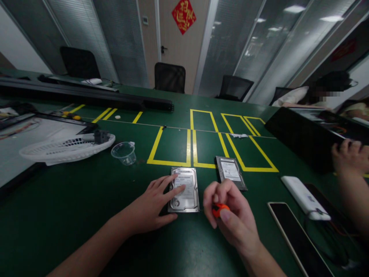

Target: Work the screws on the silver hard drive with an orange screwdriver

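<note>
"Reporting on the 2 hands: what is the state of each grip?"

"The left hand [160, 197] lies spread, its grip slack, with 2 fingertips over the nearer hard drive [188, 198]. The right hand [238, 213] is clenched on an orange-and-black object [220, 210]; the fingers cover most of it, so its full form cannot be determined."

"Position of that drive?"

"Flat on the green counter [161, 254], just short of the yellow tape outlines [168, 163]. The left fingers hide part of its left edge and label. The farther hard drive [230, 169] lies partly over the tape, its near-left portion masked by the right hand."

"Legible markings?"

"Both drive labels carry print too small to read. A red diamond sign [183, 16] on the door [173, 73] bears stylised yellow characters, not deciphered. The mark on the white device [302, 194] is likewise illegible."

"Surroundings and obstructions?"

"At right, a phone [296, 236] is cut off by the bottom edge. Another person's hand [351, 157] is blurred beside the black box [300, 138]; contact cannot be confirmed. At left are a clear plastic cup [124, 154] and a white slotted tray [54, 152]. Behind them, a long black bar [86, 94] partly screens the far items."
</note>
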Action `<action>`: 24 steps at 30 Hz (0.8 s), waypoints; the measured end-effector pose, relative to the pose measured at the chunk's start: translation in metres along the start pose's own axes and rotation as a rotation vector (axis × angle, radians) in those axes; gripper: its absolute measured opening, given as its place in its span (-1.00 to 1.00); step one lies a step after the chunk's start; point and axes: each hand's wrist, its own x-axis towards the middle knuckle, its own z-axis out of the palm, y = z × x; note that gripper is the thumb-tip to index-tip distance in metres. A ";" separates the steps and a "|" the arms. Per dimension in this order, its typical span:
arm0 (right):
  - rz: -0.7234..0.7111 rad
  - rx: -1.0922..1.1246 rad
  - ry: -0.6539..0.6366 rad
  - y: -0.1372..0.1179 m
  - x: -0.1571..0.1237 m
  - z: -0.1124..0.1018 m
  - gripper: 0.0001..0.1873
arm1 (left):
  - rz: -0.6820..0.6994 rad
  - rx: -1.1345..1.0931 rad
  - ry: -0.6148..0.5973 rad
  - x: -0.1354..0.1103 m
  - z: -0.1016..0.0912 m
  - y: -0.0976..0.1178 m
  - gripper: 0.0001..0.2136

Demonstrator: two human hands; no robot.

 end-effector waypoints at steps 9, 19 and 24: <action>-0.022 -0.084 0.019 -0.006 0.003 -0.002 -0.60 | -0.010 0.007 -0.012 0.000 0.001 -0.001 -0.11; 0.004 0.016 0.014 -0.001 0.000 0.000 -0.85 | -0.009 0.000 -0.006 0.000 0.001 -0.001 -0.11; -0.030 -0.043 0.042 -0.006 0.002 0.000 -0.58 | -0.013 0.000 -0.013 0.000 0.001 -0.002 -0.10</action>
